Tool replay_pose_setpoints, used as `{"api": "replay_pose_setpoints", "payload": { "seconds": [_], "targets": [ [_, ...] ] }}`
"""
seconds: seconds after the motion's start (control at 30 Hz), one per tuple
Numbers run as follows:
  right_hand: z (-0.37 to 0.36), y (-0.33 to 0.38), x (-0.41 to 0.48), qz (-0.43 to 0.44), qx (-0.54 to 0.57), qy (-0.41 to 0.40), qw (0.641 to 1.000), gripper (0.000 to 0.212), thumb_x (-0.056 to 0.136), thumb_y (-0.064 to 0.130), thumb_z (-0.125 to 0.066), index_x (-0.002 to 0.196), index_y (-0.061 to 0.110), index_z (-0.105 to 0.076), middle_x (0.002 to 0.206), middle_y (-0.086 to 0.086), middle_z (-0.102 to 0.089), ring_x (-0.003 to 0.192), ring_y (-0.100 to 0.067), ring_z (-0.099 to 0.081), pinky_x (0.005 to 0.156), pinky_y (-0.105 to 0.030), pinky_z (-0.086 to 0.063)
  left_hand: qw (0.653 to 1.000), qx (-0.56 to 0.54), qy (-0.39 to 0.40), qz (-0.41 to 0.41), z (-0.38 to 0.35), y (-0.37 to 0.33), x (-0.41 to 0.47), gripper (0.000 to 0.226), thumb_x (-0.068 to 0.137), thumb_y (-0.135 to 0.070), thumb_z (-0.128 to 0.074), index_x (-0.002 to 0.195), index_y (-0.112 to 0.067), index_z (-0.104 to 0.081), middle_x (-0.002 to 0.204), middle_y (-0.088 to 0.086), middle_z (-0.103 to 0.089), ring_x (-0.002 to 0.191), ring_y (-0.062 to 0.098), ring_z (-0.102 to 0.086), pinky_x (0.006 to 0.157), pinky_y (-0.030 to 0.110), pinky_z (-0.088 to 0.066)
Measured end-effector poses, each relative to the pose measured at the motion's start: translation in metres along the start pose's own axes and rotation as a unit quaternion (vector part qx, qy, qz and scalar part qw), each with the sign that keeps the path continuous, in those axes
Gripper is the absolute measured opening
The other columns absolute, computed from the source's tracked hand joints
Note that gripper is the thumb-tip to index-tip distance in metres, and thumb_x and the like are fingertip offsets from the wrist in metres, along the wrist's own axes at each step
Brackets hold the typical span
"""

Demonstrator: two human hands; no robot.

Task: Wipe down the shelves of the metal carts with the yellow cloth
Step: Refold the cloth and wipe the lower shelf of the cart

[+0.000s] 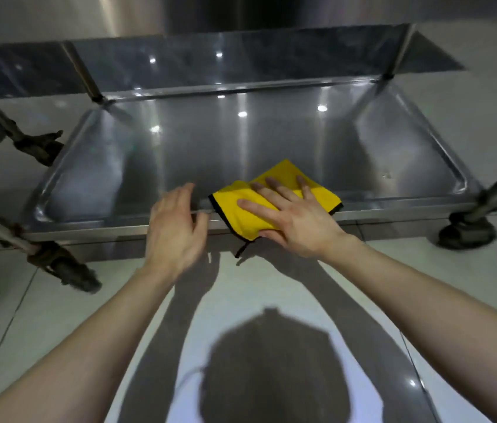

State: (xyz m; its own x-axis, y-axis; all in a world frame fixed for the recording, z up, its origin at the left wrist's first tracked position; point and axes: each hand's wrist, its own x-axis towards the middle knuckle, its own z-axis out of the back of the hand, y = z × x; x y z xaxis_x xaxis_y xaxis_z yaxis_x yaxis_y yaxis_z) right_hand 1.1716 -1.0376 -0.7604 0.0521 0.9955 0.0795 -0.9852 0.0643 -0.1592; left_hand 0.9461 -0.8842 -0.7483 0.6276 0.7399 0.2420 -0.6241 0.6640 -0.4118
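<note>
Both arms reached out and down toward the low shelf (241, 141) of the cart (393, 53). The right hand (290, 221) lay flat on the cloth (232, 215). Its fingers were straight and spread wide, and its palm pressed down. It did not pinch the cloth.

The left hand (173, 227) was just beside the cloth, on its left. Its fingers were loose and nearly straight, and it held nothing. It was at the near rim of the shelf, but it was blurry, so I could not tell if it touched the rim.

The yellow cloth lay at the near edge of the shelf, about in the middle. Most of it was on the shelf. One corner hung over the rim toward the person. A small black loop dangled from that corner. The cloth had a thin black edge.

The shelf was shiny metal with a raised rim. A wheel (467, 230) stood at its near right corner. The floor (424, 300) was pale tile, with the person's shadow (271, 370) on it.
</note>
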Motion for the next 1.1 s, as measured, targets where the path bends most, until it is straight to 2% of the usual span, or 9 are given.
{"api": "replay_pose_setpoints", "payload": {
  "seconds": [0.17, 0.23, 0.3, 0.37, 0.47, 0.53, 0.73, 0.93, 1.1],
  "targets": [
    [-0.006, -0.071, -0.066, -0.076, 0.025, 0.01, 0.997, 0.071, 0.104, 0.072, -0.04, 0.168, 0.049, -0.018, 0.179, 0.003, -0.017, 0.165, -0.028, -0.014, 0.122, -0.072, -0.018, 0.998, 0.045, 0.052, -0.001, -0.028, -0.073, 0.026, 0.06, 0.105, -0.051, -0.033, 0.144, -0.012, -0.058, 0.131, 0.022, -0.066, 0.123, 0.042, -0.058, 0.109, 0.052, -0.042],
    [-0.008, -0.09, -0.083, -0.107, 0.042, 0.012, 0.993, 0.073, 0.102, 0.077, -0.039, 0.167, 0.051, -0.019, 0.179, 0.004, -0.016, 0.166, -0.027, -0.011, 0.123, -0.073, -0.015, 0.992, 0.06, 0.109, 0.009, -0.031, -0.101, 0.042, 0.073, 0.103, -0.068, -0.028, 0.149, -0.02, -0.056, 0.15, 0.019, -0.058, 0.134, 0.043, -0.055, 0.112, 0.053, -0.04],
    [-0.008, -0.106, -0.094, -0.129, 0.064, 0.018, 0.989, 0.076, 0.098, 0.082, -0.038, 0.166, 0.053, -0.019, 0.179, 0.005, -0.014, 0.166, -0.026, -0.009, 0.123, -0.074, -0.013, 0.975, 0.067, 0.212, 0.007, -0.029, -0.121, 0.062, 0.097, 0.084, -0.095, -0.03, 0.16, -0.036, -0.043, 0.173, 0.004, -0.036, 0.155, 0.036, -0.036, 0.122, 0.054, -0.033],
    [-0.007, -0.119, -0.102, -0.15, 0.088, 0.027, 0.984, 0.081, 0.092, 0.089, -0.031, 0.165, 0.056, -0.018, 0.18, 0.008, -0.011, 0.166, -0.024, -0.006, 0.124, -0.074, -0.009, 0.944, 0.103, 0.314, -0.004, -0.024, -0.13, 0.084, 0.117, 0.065, -0.108, -0.044, 0.162, -0.042, -0.038, 0.173, -0.003, -0.033, 0.158, 0.03, -0.027, 0.126, 0.048, -0.03],
    [-0.004, -0.142, -0.103, -0.174, 0.127, 0.063, 0.974, 0.088, 0.082, 0.1, -0.018, 0.162, 0.064, -0.009, 0.18, 0.013, -0.002, 0.166, -0.02, 0.002, 0.126, -0.072, 0.0, 0.912, 0.172, 0.371, -0.036, -0.013, -0.132, 0.112, 0.107, 0.063, -0.095, -0.074, 0.152, -0.039, -0.052, 0.139, 0.001, -0.061, 0.132, 0.025, -0.057, 0.113, 0.033, -0.045],
    [-0.004, -0.158, -0.099, -0.182, 0.147, 0.093, 0.968, 0.09, 0.078, 0.104, -0.016, 0.16, 0.068, -0.004, 0.179, 0.017, 0.004, 0.166, -0.017, 0.008, 0.127, -0.07, 0.005, 0.913, 0.189, 0.356, -0.067, -0.012, -0.13, 0.121, 0.098, 0.061, -0.086, -0.083, 0.143, -0.039, -0.058, 0.126, 0.001, -0.06, 0.118, 0.026, -0.063, 0.108, 0.033, -0.051],
    [-0.022, -0.219, -0.05, -0.273, 0.162, 0.124, 0.94, 0.09, 0.073, 0.105, -0.009, 0.156, 0.072, 0.005, 0.178, 0.018, 0.011, 0.164, -0.014, 0.017, 0.125, -0.068, 0.015, 0.916, 0.191, 0.338, -0.102, -0.022, -0.13, 0.123, 0.093, 0.062, -0.079, -0.087, 0.14, -0.039, -0.056, 0.115, -0.008, -0.048, 0.126, 0.025, -0.055, 0.105, 0.03, -0.042],
    [-0.037, -0.267, 0.057, -0.339, 0.14, 0.112, 0.924, 0.09, 0.081, 0.102, -0.013, 0.162, 0.064, -0.002, 0.18, 0.006, 0.008, 0.166, -0.03, 0.01, 0.117, -0.082, 0.01, 0.913, 0.181, 0.35, -0.104, -0.022, -0.121, 0.115, 0.103, 0.075, -0.078, -0.079, 0.159, -0.038, -0.036, 0.153, 0.0, -0.043, 0.145, 0.028, -0.039, 0.12, 0.033, -0.029],
    [-0.033, -0.24, 0.153, -0.317, 0.143, 0.108, 0.931, 0.09, 0.086, 0.097, -0.016, 0.166, 0.057, -0.005, 0.18, 0.001, 0.009, 0.165, -0.037, 0.011, 0.112, -0.087, 0.012, 0.916, 0.166, 0.35, -0.108, -0.021, -0.119, 0.111, 0.099, 0.08, -0.078, -0.074, 0.161, -0.04, -0.031, 0.161, -0.005, -0.035, 0.148, 0.024, -0.033, 0.119, 0.03, -0.025]
  ]
}}
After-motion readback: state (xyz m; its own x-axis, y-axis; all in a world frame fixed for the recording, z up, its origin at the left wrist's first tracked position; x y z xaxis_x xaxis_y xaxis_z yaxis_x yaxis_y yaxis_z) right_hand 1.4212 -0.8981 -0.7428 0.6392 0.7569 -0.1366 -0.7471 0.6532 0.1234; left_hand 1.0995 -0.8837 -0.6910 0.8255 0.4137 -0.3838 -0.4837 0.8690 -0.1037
